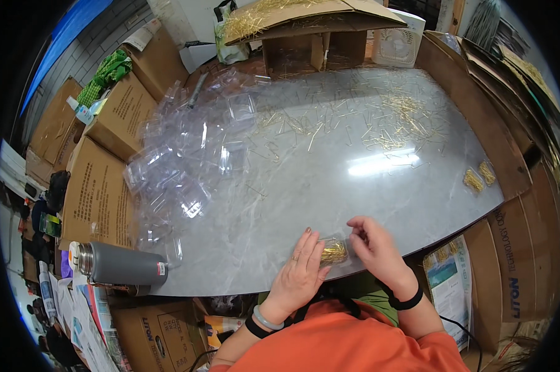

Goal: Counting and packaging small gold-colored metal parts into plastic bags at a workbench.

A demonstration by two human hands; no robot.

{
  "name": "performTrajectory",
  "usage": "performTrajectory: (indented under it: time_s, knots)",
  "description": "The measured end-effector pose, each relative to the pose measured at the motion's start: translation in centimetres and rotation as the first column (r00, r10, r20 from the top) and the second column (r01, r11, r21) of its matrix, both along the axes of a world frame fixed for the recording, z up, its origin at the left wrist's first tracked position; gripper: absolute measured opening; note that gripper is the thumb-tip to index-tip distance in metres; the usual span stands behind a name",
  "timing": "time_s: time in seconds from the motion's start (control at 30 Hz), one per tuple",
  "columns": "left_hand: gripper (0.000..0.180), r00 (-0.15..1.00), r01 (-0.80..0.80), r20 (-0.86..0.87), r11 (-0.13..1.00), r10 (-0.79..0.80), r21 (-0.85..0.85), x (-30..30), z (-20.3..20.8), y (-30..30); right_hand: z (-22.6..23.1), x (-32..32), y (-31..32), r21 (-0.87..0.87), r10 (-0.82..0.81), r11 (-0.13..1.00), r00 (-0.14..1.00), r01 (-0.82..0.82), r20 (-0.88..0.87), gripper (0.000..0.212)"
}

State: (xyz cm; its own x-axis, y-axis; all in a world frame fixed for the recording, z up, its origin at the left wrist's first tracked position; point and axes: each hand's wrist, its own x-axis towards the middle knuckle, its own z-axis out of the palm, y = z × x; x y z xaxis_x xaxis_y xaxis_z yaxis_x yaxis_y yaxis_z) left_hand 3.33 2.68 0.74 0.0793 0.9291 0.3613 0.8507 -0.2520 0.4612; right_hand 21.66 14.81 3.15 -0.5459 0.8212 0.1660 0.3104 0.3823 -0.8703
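Note:
Near the front edge of the table, a small clear plastic box (335,250) is packed with thin gold-coloured wire pieces. My left hand (300,273) lies against its left side, fingers stretched out and close together. To the right of the box is my right hand (377,253), its fingers loosely curled and a gap between thumb and forefinger. Nothing shows in that hand. Whether its thumb touches the box I cannot tell.
Many transparent plastic boxes (193,146) are heaped on the left of the grey table (292,186). Loose gold wires (404,111) lie scattered at the back. Two filled packs (478,178) sit near the right edge. A grey thermos (122,263) lies at front left. Cardboard boxes (97,195) border the table.

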Motion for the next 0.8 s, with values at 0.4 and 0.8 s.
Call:
performTrajectory:
  time_s: [0.4,0.8]
  knots:
    - [0.06,1.0,-0.02,-0.005,1.0,0.02,0.023,0.2,-0.3,0.2,-1.6,-0.4,-2.5,0.238,-0.122,0.963,0.992,0.126,-0.031,0.022]
    - [0.058,0.999,0.032,0.004,0.999,-0.032,-0.009,-0.2,0.1,0.2,-0.4,-1.9,-0.9,0.448,-0.045,0.894,0.995,0.001,0.089,0.041]
